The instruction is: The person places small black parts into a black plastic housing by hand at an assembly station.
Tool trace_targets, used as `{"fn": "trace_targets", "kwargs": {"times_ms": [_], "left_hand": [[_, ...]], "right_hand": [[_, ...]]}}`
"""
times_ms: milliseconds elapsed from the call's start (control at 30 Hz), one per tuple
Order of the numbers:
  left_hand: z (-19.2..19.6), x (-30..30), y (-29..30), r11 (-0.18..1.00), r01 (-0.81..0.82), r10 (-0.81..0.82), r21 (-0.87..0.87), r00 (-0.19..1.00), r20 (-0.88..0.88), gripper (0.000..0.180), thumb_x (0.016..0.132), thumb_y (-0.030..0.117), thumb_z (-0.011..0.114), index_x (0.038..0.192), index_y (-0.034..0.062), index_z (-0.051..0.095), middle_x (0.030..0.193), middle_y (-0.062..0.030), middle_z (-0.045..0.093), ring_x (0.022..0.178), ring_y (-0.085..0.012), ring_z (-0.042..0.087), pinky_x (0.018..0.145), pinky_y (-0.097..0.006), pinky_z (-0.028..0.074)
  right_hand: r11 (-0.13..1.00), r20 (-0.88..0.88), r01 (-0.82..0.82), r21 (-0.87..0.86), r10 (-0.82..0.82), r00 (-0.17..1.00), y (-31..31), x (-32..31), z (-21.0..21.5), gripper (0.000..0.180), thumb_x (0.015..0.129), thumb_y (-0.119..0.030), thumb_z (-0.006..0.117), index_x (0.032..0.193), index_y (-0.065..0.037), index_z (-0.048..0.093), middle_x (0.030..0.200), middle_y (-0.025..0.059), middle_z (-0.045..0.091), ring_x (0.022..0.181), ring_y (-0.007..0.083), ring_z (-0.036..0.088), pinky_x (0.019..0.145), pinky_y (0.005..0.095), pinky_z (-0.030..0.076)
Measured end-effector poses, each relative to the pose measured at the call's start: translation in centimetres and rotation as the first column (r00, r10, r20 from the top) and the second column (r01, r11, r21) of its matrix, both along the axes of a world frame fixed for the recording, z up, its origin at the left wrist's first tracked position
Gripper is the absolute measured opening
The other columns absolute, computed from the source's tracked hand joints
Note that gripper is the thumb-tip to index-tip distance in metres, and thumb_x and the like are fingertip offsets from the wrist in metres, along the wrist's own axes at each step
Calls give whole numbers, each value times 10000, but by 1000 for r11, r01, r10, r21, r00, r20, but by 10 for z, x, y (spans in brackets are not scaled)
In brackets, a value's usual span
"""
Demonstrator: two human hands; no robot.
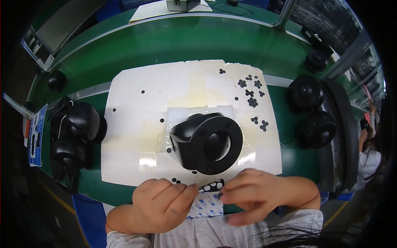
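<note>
My left hand [163, 203] is closed, pinching one end of a short black strip of round pads [212, 186] with whitish discs on it. Beside the strip's other end is my right hand [253, 194]. Its fingers are bent and its blurred thumb stands apart from them. A small dark dot shows at its fingertips; whether it sticks to them I cannot tell. Just beyond both hands, a black curved plastic housing [192, 142] with a round ring opening lies on a white foam sheet [225, 110]. Under the strip is a white sheet with blue print [206, 206].
A worn white board [128, 136] covers the green bench. Small black round pads [252, 101] lie clustered at its far right, with single ones elsewhere. Black rounded housings [80, 124] stand at left, and more black housings [306, 93] at right. Another person [369, 159] sits far right.
</note>
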State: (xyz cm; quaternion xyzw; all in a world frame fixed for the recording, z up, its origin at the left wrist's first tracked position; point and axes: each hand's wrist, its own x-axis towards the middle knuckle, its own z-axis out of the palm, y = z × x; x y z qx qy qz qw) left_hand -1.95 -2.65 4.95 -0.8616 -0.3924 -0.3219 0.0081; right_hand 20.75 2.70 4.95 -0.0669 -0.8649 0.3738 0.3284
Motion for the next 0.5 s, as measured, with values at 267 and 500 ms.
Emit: {"fn": "trace_targets", "kwargs": {"times_ms": [267, 500], "left_hand": [[-5, 3, 8, 999, -6, 7, 38, 999, -39, 151, 620, 61, 637, 769, 66, 617, 1034, -89, 601, 551, -95, 492, 447, -207, 321], [-5, -3, 6, 1000, 26, -27, -4, 990, -140, 162, 644, 36, 637, 803, 54, 613, 1130, -136, 549, 493, -110, 460, 469, -240, 330]], "right_hand": [[843, -241, 314, -438, -446, 862, 43, -13, -10, 727, 753, 159, 491, 1310, -168, 156, 1101, 113, 365, 823, 145, 521, 688, 224, 431], [856, -244, 276, -438, -408, 880, 48, -13, -15, 731, 759, 142, 516, 1309, -168, 148, 1075, 116, 378, 807, 142, 530, 691, 228, 437]]}}
